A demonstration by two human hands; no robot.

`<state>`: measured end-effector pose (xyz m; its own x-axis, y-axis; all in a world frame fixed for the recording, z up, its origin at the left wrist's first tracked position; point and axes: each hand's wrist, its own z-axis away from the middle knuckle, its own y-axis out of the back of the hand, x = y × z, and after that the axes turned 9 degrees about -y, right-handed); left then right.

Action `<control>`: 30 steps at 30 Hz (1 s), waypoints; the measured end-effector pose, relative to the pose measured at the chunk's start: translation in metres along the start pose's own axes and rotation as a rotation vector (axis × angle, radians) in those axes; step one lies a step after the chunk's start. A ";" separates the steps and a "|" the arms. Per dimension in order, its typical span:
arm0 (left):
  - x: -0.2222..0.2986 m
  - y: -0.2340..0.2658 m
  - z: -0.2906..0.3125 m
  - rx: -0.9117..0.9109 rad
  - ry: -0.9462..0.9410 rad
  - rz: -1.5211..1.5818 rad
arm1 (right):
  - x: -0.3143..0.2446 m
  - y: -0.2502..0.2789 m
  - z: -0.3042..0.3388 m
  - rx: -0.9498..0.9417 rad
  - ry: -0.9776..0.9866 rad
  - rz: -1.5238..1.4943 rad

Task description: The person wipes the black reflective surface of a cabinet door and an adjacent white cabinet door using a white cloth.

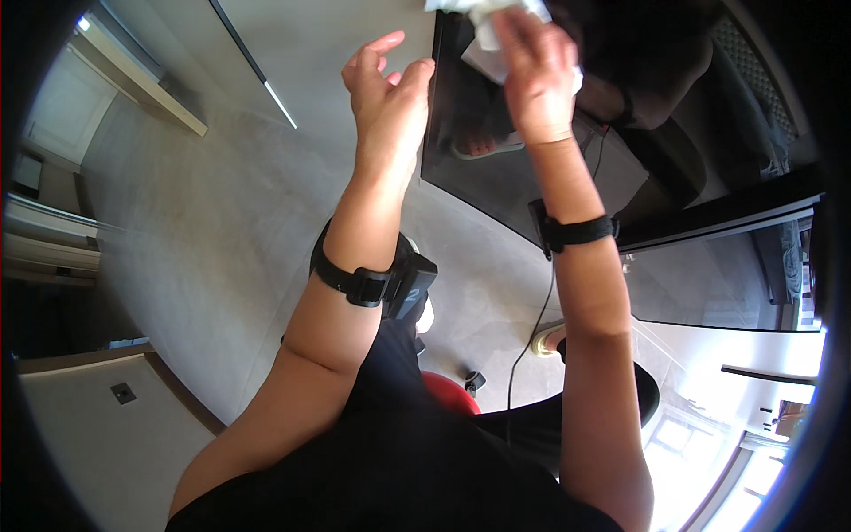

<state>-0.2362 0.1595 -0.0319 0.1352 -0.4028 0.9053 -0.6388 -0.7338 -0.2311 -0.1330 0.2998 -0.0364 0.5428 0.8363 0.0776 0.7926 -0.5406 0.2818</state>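
My right hand (539, 84) is closed on a white wipe (486, 28), which looks like a tissue or thin cloth. It lies over the upper part of a glossy black panel (496, 191) that mirrors my arm and a foot. Slight blur softens the right fingers. My left hand (387, 102) is raised beside the panel's left edge, its fingers apart and loosely bent, with nothing seen in them. Whether the left thumb touches that edge I cannot tell.
A black strap with a dark device (412, 285) circles my left forearm; another strap (581, 233) circles the right. A thin black cable (514, 377) hangs by my right arm. Below are a red seat (450, 393) and grey floor (222, 230). A pale cabinet (80, 417) stands lower left.
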 end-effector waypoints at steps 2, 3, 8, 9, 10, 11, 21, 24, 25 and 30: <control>-0.003 0.014 -0.004 0.003 0.023 0.025 | -0.024 -0.007 0.037 -0.255 0.031 -0.018; -0.005 0.016 -0.003 -0.012 0.048 0.065 | -0.024 -0.015 0.070 -0.459 -0.072 -0.054; 0.000 0.019 -0.005 -0.034 0.084 0.027 | -0.022 -0.014 0.313 -1.411 -0.242 0.091; -0.003 0.025 -0.006 -0.032 0.071 0.022 | -0.023 0.002 0.323 -1.622 -0.058 0.127; -0.006 0.027 -0.006 -0.042 0.067 0.020 | -0.025 0.015 0.325 -1.832 0.124 0.170; -0.007 0.025 -0.008 -0.043 0.074 0.021 | -0.027 0.019 0.324 -1.738 0.072 0.116; -0.003 0.017 0.003 -0.129 0.049 0.036 | -0.027 -0.024 0.079 -0.378 0.068 -0.176; -0.007 0.018 0.000 -0.090 -0.027 0.052 | -0.024 -0.058 0.169 -0.538 0.302 -0.151; -0.002 0.018 -0.001 -0.102 -0.015 0.041 | -0.025 -0.063 0.208 -0.696 0.165 -0.188; 0.001 0.029 -0.001 -0.085 0.039 0.010 | -0.006 -0.027 0.337 -1.328 0.523 -0.161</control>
<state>-0.2556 0.1381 -0.0371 0.1002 -0.3873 0.9165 -0.7023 -0.6800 -0.2106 -0.0647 0.2785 -0.3667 0.0807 0.9736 0.2136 -0.1649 -0.1983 0.9662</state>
